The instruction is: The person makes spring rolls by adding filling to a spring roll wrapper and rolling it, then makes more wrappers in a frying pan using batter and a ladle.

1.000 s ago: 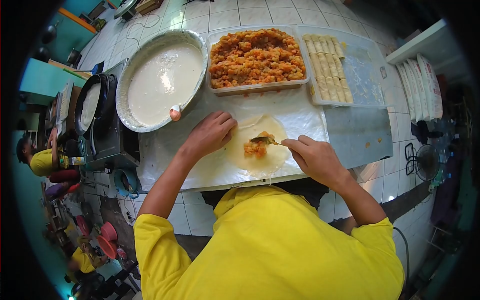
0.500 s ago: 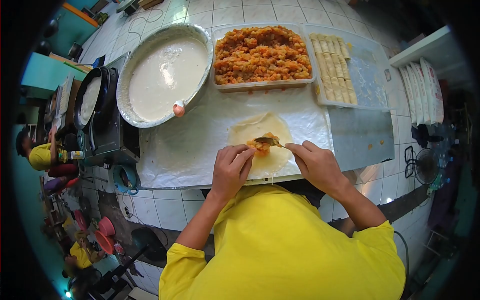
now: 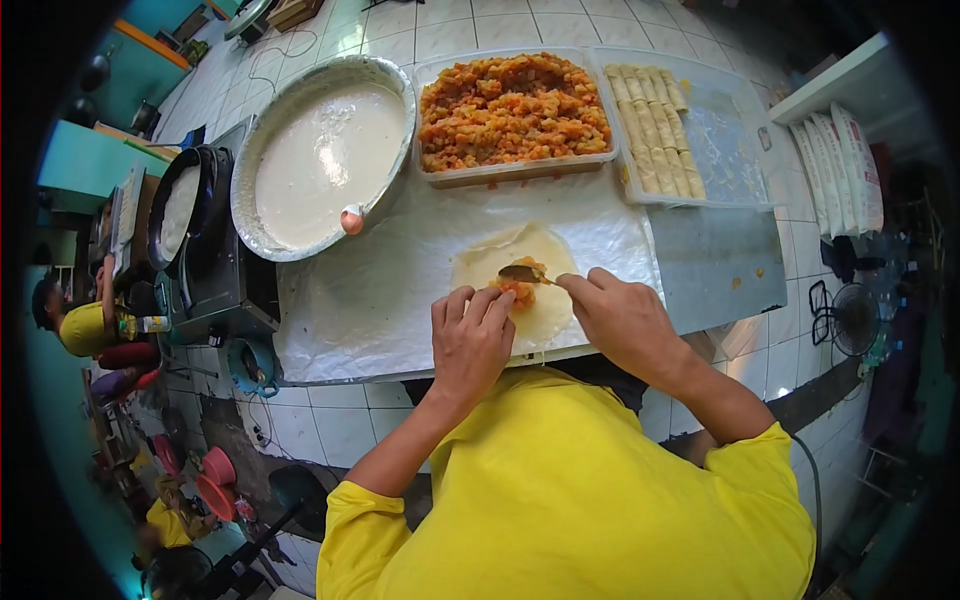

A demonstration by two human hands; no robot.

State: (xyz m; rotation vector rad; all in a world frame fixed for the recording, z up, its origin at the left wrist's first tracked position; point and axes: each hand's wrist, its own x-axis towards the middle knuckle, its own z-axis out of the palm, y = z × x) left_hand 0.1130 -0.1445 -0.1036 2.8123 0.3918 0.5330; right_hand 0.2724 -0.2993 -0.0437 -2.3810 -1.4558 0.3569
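Note:
A thin pale wrapper [image 3: 550,318] lies flat on the white-covered table [image 3: 350,320], with a small heap of orange filling [image 3: 517,292] on it. My right hand [image 3: 625,318] is closed on the handle of a spoon [image 3: 522,273], whose bowl rests at the top of the heap. At the heap's left side is my left hand [image 3: 474,338], fingers spread and fingertips at the filling and the wrapper's left edge. Behind stands a clear tub of orange filling [image 3: 515,115]. Rolled wrappers [image 3: 655,135] lie in rows in a clear tray [image 3: 765,190].
A large basin of white batter [image 3: 325,165] stands at the back left, an eggshell [image 3: 352,219] at its rim. Left of it is a black pan [image 3: 180,210] on a stove. Packets [image 3: 840,170] stand at right. A person in yellow [image 3: 85,325] is at far left.
My left hand has flattened from a bunched pose, its fingers spreading beside the heap. The spoon has shifted slightly left and up over the filling. The view has moved a little.

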